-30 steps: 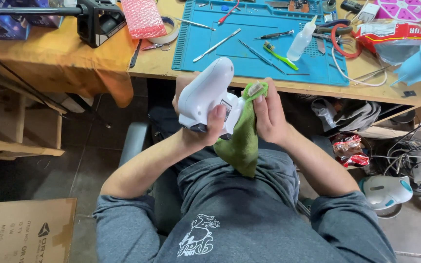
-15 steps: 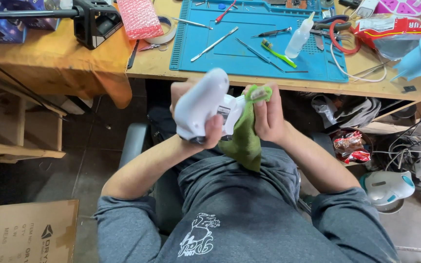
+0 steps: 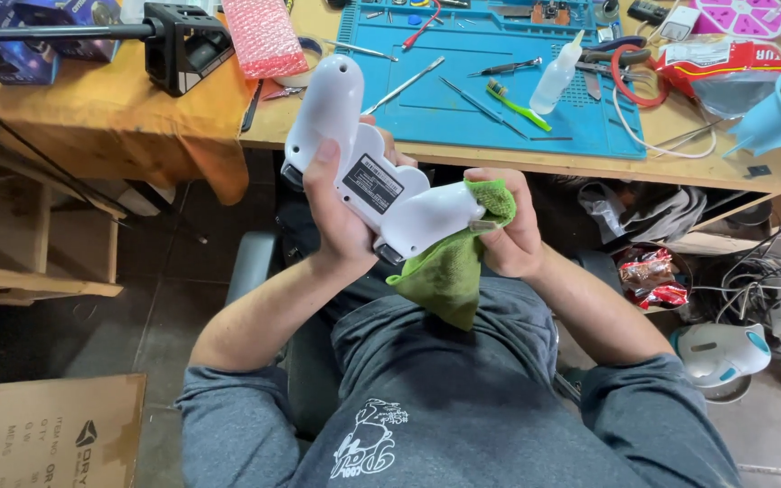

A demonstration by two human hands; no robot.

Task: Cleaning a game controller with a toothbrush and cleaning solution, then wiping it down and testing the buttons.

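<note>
Nearest to us, our left hand (image 3: 341, 221) is clenched around a white game controller (image 3: 363, 172), thumb laid along its back beside the dark label, fingers wrapped behind; the controller sits tilted, one grip pointing up and away from the hand, the other pointing across toward our right hand (image 3: 510, 237); that right hand grasps a green cloth (image 3: 454, 262), bunched over its fingertips and pressed against the end of the lower grip, the rest of the cloth hanging down below both hands over our grey sweatshirt; both hands are held close together above our lap, just short of the edge of the wooden worktop (image 3: 463, 161); beyond the hands on the worktop lies a blue work mat (image 3: 472, 99) carrying thin metal tools, a green toothbrush (image 3: 514, 102) and a small clear squeeze bottle (image 3: 558, 77); beyond and left of the left hand stand a roll of pink bubble wrap (image 3: 264, 38) and a black boxy clamp (image 3: 190, 43) on an orange cloth; far to the right of the right hand a light blue funnel-shaped cup (image 3: 775, 117) rests near the worktop's edge; below it on the floor lie tangled cables and a white-and-teal device (image 3: 720, 351)
</note>
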